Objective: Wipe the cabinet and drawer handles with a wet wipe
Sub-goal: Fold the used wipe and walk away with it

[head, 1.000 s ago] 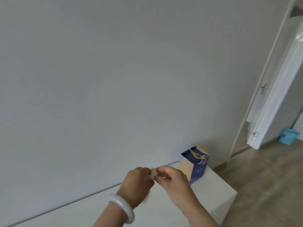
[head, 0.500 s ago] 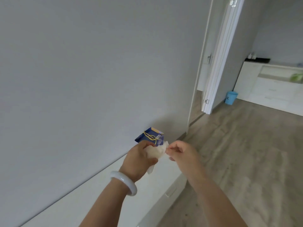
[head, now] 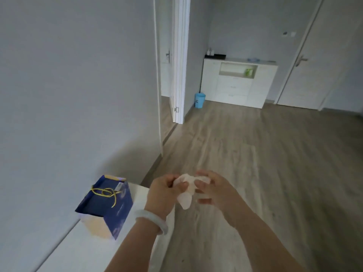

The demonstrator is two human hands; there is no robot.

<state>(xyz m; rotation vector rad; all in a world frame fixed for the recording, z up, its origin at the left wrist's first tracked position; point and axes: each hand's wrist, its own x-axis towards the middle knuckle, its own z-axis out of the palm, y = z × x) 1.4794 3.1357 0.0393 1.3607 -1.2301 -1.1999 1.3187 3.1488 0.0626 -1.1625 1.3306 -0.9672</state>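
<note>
Wet wipe [head: 185,190] sits bunched between both hands, in mid-air over the near edge of the low white surface [head: 94,250] and the wooden floor [head: 265,173], with a loose tail hanging down below the fingers. Going from the left: a blue gift bag [head: 107,205] with a gold cord stands on the surface against the grey wall. Just right of it, the left hand [head: 164,193], with a pale bangle [head: 152,220] on the wrist, has its fingers curled round the left part of the wipe, knuckles toward the camera. The right hand [head: 215,190] meets it from the other side, thumb and forefinger pinching the wipe's upper right corner while the lower fingers curl loosely beneath; both forearms reach forward from the bottom of the view and converge at the wipe.

As for progress, no handle is being touched and nothing here shows any handle cleaned, so I judge the task to be at its preparation stage: the wipe looks crumpled and seems to be in the middle of being opened out or folded. All the wiping appears left to do. Far across the room, right of the open door [head: 179,59], stands a white cabinet [head: 238,83] with drawers, well apart from the hands; its handles are too small to make out.
</note>
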